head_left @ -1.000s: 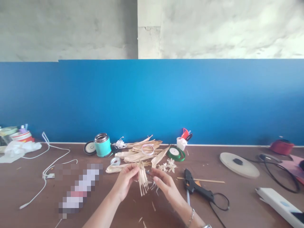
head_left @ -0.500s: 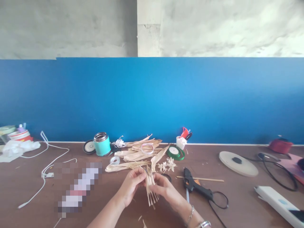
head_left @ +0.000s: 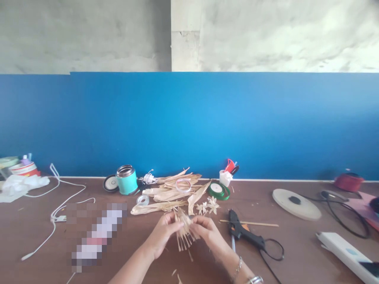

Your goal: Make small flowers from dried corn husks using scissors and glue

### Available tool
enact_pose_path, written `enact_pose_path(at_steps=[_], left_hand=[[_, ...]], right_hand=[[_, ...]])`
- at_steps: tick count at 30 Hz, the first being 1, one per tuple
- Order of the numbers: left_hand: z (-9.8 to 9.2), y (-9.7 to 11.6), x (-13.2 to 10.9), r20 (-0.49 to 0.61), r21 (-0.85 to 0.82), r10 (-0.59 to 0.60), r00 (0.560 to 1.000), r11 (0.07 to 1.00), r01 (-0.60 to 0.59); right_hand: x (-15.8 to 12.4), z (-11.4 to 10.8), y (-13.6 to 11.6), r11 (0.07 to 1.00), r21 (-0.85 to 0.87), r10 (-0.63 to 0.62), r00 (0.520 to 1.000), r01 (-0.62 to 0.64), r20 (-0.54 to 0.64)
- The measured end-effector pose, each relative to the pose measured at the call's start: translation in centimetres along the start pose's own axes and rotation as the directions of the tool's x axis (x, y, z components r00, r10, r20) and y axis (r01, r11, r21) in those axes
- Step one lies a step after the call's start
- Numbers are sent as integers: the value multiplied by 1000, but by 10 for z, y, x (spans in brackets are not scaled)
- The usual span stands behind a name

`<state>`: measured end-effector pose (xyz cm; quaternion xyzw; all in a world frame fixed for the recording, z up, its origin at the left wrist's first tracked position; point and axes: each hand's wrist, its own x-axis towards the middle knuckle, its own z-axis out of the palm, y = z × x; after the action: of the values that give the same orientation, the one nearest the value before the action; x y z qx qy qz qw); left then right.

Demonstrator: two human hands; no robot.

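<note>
Between my two hands is a pale dried corn husk [head_left: 184, 239], its lower edge cut into a fringe of narrow strips that hang down. My left hand [head_left: 166, 230] pinches its left side between thumb and fingers. On the other side my right hand [head_left: 206, 233] is closed on the husk's right edge. Just beyond my hands lie more dried husks [head_left: 168, 193] in a loose pile. Small cream husk flowers [head_left: 212, 205] rest to the right of that pile. A black glue gun [head_left: 244, 232] lies to the right of my right hand, across a thin wooden stick [head_left: 263, 224].
Behind the husks stand a turquoise jar [head_left: 127, 181] and a white cup of pens [head_left: 225, 178]. Green ribbon [head_left: 218, 191] and clear tape [head_left: 143, 200] lie nearby. A round white lid [head_left: 296, 205] and a white power strip [head_left: 343, 252] are at right; white cables [head_left: 68, 199] at left.
The fringed husk has been spread wider, its strips fanning out. My fingers have shifted up along it, the right hand now gripping nearer its upper edge.
</note>
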<state>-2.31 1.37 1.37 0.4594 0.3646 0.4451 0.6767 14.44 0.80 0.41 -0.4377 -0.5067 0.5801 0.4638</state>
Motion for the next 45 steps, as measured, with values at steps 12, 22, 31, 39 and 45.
enact_pose_path(at_steps=[12, 22, 31, 39, 45], left_hand=[[-6, -2, 3, 28, -40, -27, 999, 999, 29], [4, -9, 3, -55, 198, -60, 997, 978, 70], [4, -9, 4, -50, 268, -51, 997, 961, 63], [10, -15, 2, -36, 309, 46, 998, 951, -33], [-2, -12, 10, -197, 362, 136, 971, 930, -57]], right_hand=[[6, -5, 3, 998, 53, -26, 996, 31, -85], [3, 3, -1, 996, -55, -68, 997, 70, 21], [4, 3, -2, 991, -127, -28, 998, 34, 56], [6, 2, 1, 987, -150, -45, 997, 54, 61], [-2, 1, -10, 994, 105, -14, 989, -2, 148]])
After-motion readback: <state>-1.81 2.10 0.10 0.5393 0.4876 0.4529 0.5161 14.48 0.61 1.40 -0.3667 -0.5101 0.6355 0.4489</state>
